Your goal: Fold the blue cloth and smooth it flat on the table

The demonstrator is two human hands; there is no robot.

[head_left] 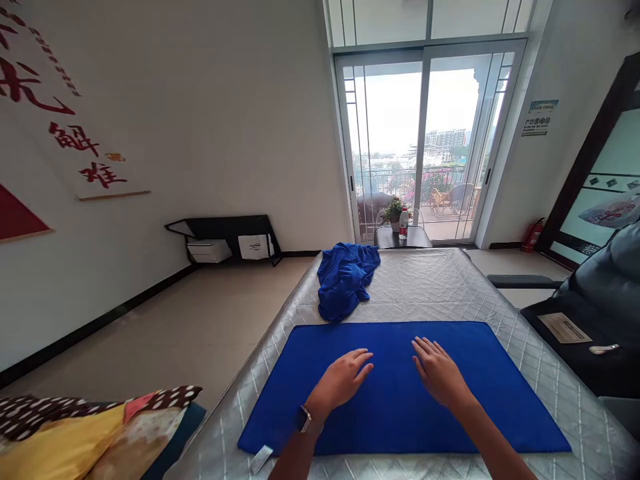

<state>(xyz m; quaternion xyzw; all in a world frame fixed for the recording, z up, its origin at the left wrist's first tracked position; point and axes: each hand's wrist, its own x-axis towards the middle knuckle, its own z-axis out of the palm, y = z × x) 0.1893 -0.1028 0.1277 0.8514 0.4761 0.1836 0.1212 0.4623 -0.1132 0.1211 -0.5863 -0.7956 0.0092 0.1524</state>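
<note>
A blue cloth [390, 400] is spread flat on a quilted silver mattress [425, 280], with a small white tag [261, 459] at its near left corner. Over the left half of the cloth is my left hand [343, 380], fingers stretched out and holding nothing; a watch is on that wrist. My right hand [437, 370] is over the right half, also empty, its fingers extended. Whether either palm touches the cloth, I cannot tell. Beyond the far edge of the spread cloth lies a second blue cloth [347, 277], crumpled in a heap.
Patterned bedding [100, 433] is at the lower left. A small table [403, 238] with a bottle [403, 223] and a potted plant [393, 212] stands past the mattress. At right is a black chair [600, 313] holding a card [565, 328]. A black rack [225, 230] is by the wall.
</note>
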